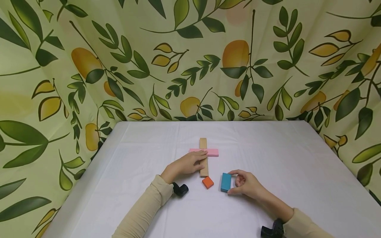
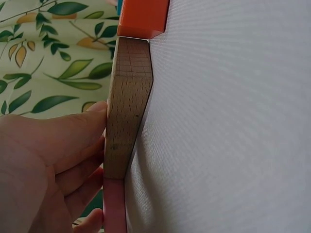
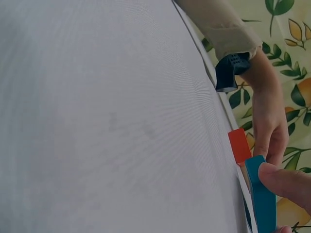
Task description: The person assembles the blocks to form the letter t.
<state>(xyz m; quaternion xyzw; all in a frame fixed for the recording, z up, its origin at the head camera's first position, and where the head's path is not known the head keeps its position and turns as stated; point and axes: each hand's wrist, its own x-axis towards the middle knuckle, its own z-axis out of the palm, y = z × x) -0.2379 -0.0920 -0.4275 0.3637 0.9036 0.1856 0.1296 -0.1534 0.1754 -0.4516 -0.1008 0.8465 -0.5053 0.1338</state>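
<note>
Wooden blocks (image 1: 203,142) and pink pieces (image 1: 212,152) form a cross flat on the table. My left hand (image 1: 188,162) lies over its left side, covering part of the middle. In the left wrist view, the thumb touches the upper edge of the lower wooden block (image 2: 127,121), and the other fingers extend along it to the pink piece (image 2: 114,206). An orange block (image 1: 207,182) sits turned at an angle, close to that wooden block's near end. To its right, my right hand (image 1: 248,185) pinches a blue rectangular block (image 1: 226,182) between thumb and index finger, at its two ends.
A white cloth (image 1: 134,148) covers the table. A leaf-and-fruit patterned curtain (image 1: 190,66) hangs along the back and sides. Dark wrist-worn devices (image 1: 181,189) sit at both cuffs.
</note>
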